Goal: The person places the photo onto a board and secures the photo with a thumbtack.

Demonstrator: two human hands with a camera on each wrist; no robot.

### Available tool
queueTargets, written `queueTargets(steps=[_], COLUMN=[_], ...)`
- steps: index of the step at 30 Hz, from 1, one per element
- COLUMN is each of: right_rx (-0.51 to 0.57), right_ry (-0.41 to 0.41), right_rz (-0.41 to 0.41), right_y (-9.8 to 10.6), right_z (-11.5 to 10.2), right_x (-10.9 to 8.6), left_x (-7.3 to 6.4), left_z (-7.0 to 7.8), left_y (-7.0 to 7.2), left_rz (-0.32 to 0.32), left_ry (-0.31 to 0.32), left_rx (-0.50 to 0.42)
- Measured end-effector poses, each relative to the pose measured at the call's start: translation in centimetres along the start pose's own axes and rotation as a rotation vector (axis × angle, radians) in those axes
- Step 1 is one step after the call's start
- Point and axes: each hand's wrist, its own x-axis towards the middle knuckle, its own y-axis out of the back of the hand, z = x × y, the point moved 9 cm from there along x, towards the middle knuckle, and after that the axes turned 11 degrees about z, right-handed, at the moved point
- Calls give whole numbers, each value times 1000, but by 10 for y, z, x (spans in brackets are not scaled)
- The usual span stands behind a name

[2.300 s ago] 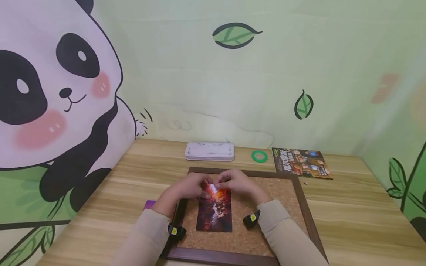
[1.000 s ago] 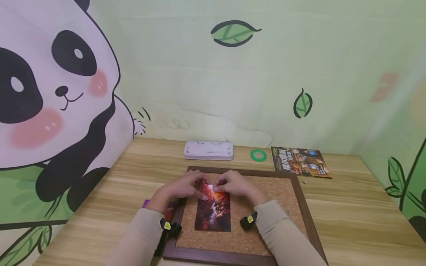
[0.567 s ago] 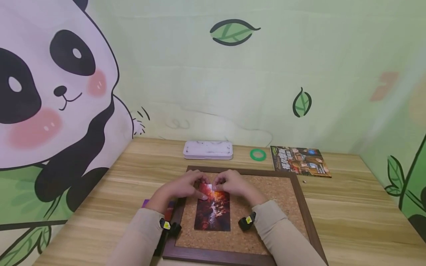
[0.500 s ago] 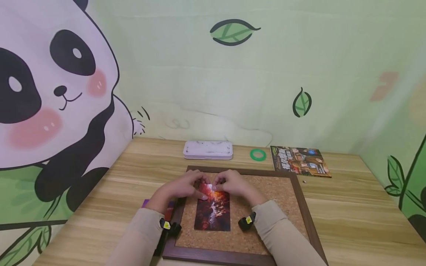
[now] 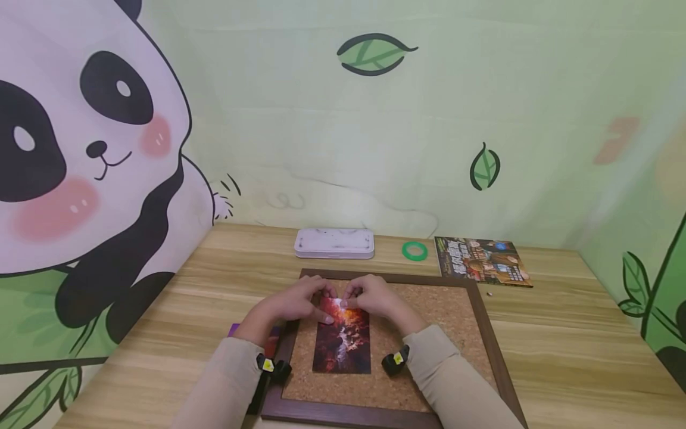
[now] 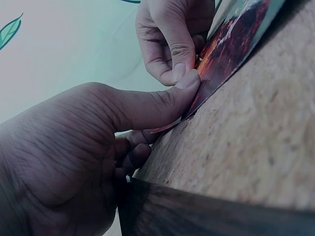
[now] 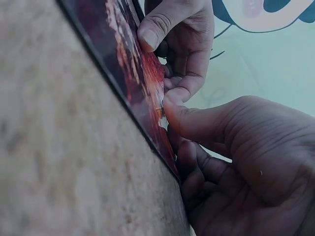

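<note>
The left hand (image 5: 300,300) pinches the print (image 5: 343,348) near its upper left corner, its thumb on the picture side and its other fingers tucked behind the edge. The right hand (image 5: 375,296) is closed down narrow, thumb and fingertips pinching the top edge beside the left fingers; whether something small also sits between them I cannot tell. The print, red and orange with a dark lower half, is on the left part of the cork board (image 5: 423,345), its lower end over the cork. The board's dark frame (image 5: 499,357) lies on the wooden table (image 5: 584,333). Beyond it are a white case (image 5: 334,243), a green ring (image 5: 415,258) and a magazine (image 5: 482,261). A purple-edged item (image 5: 234,328) shows partly beside the left forearm, and a tiny object (image 5: 489,294) lies near the magazine.
</note>
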Motion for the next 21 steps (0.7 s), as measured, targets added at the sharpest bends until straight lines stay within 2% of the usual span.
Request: queueTargets(steps=[21], right_rx=[11], right_ry=[-54], right_rz=[35], right_y=[1], right_z=[4], right_x=[1], left_x=[0], left_z=[0], left_y=[1], left_rz=[5], left_ry=[8], left_rx=[-15])
